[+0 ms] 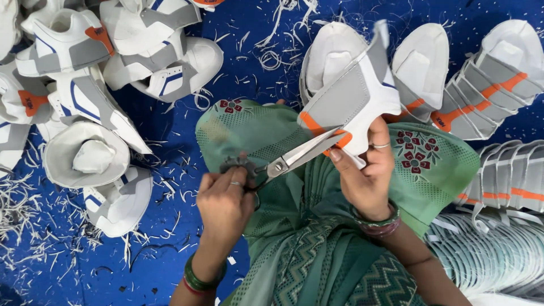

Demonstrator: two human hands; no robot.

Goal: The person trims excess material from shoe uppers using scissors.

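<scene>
My left hand [225, 201] grips the handles of a pair of metal scissors [294, 158]. Their blades point right and are closed on the orange tab of a shoe upper. My right hand [367, 173] holds that white, grey and orange shoe upper [354, 93] upright over my lap, thumb on its lower edge. Both hands work above green patterned cloth [266, 136] covering my knees. Each wrist wears bangles.
A heap of similar shoe uppers [90, 85] lies at the left on a blue sheet [170, 119]. More uppers [487, 85] are stacked at the upper right and in a row [510, 175] at the right. White trimmings [34, 221] litter the sheet.
</scene>
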